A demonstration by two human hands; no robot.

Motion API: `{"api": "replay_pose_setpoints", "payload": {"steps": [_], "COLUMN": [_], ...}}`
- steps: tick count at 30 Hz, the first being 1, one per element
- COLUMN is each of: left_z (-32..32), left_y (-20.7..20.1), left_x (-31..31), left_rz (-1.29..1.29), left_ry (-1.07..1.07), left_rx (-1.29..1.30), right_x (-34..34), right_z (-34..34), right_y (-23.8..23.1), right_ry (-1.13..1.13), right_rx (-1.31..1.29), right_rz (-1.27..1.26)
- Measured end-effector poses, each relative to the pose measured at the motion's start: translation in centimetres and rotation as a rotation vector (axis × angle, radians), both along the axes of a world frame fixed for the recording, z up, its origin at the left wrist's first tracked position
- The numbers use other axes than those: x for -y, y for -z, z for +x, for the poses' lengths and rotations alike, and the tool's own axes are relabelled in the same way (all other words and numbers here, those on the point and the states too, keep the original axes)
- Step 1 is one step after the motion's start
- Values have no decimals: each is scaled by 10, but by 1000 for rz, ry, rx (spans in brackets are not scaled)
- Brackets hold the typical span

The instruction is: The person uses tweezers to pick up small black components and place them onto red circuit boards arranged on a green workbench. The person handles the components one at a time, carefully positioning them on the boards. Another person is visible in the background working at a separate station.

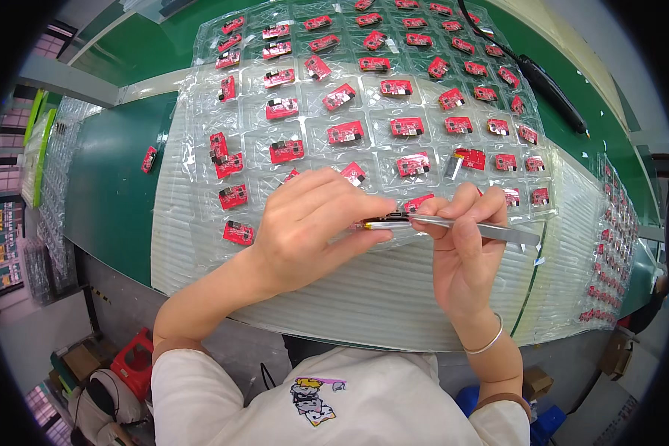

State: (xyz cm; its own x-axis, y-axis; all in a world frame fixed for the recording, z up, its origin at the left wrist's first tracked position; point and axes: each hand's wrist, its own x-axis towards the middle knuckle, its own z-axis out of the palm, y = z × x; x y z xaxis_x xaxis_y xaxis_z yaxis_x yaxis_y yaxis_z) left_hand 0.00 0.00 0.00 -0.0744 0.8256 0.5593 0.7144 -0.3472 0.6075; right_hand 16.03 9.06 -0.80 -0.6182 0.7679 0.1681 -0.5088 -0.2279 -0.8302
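My left hand [305, 230] pinches a small circuit board [395, 215] between thumb and fingers, edge-on, with a dark connector and a silvery part with a yellow end beneath it. Closed around metal tweezers [509, 233], my right hand [464, 256] keeps their points against the board's right end. The tips themselves are partly hidden by fingers. Both hands are above the near edge of a clear plastic tray [254, 134], whose compartments hold many red circuit boards [345, 133]. One board in the tray has a silver battery-like piece [454, 166] beside it.
A black corded pen-like tool [550, 93] lies at the far right. One loose red board [149, 160] rests on the green tabletop [111, 193] at left. Another filled tray [609, 256] stands at right, stacked clear trays [59, 160] at far left. A red stool [132, 360] is below.
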Motion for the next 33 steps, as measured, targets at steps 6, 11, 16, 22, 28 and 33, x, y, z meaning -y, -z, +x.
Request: {"api": "replay_pose_setpoints", "payload": {"steps": [6,11,16,22,28,33], "left_z": [2,4,3,5,6,5], "left_y": [-1,2,-1,-2,-1,-2], "left_x": [0,2,4,5,6,5], "left_rz": [-91,-280,-412,-427,-422,-346], "left_ry": [35,64,60,49,32,29], "left_rx": [221,559,640,701,708,586], "right_x": [0,0,0,0,1,0], "right_z": [0,-1,-1,-1,-1,-1], "right_y": [-5,-3,-2,-1,-1,-1], "right_ry": [7,7,4,5,25,25], "right_rx": [12,19,21,33,19,28], "right_rz": [-86,-117,-137,-141,-166,-148]}}
